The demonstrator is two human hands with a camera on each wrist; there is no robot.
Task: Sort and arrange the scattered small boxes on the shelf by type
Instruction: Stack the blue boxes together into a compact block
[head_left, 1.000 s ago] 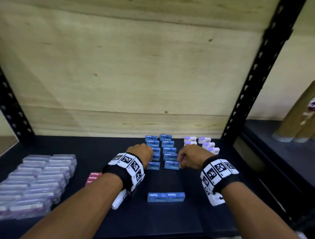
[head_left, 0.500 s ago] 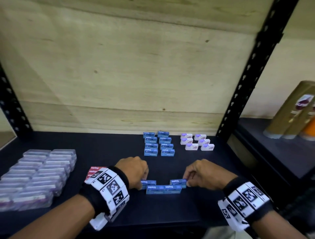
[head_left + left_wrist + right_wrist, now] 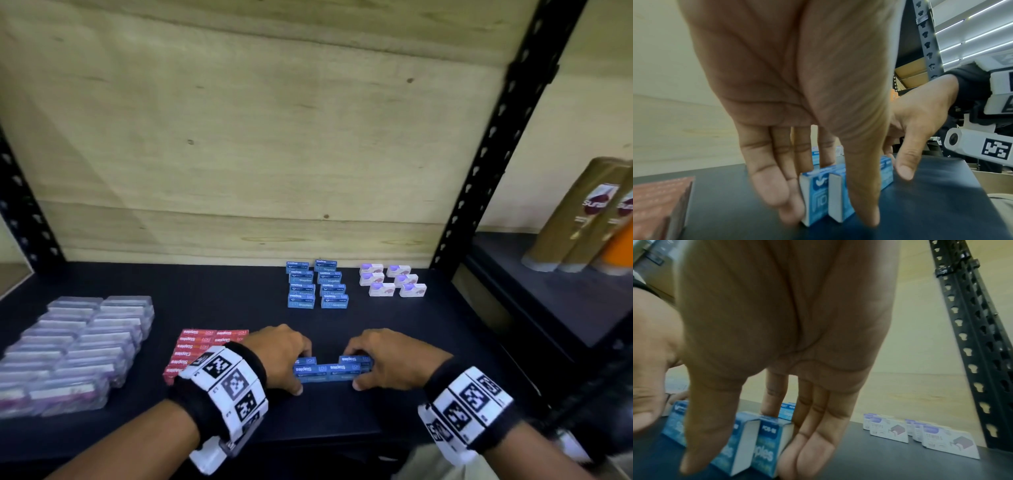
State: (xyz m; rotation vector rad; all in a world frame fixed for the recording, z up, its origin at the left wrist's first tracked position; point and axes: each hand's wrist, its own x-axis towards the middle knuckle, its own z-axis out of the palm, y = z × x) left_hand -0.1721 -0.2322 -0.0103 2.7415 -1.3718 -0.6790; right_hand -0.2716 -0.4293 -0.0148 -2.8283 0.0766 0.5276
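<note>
**Both hands close on a cluster of blue boxes at the shelf front**

Head view: the left hand and right hand bracket a small cluster of blue boxes lying near the front edge of the black shelf. Each hand has its fingers behind the cluster and its thumb in front, pinching one end. Farther back stand two tidy columns of more blue boxes, with white boxes in two columns just to their right. Red boxes lie grouped just left of the left wrist, and clear plastic cases fill the shelf's left side. Brown bottles stand on the neighbouring shelf to the right.

Left wrist view: the left hand reaches down, fingers straight against the far side of the blue boxes, thumb on the near side. The right hand touches the other end. The red boxes sit at the left.

Right wrist view: the right hand grips the end of the blue boxes between fingers and thumb. The white boxes stand behind, near the black upright.
</note>
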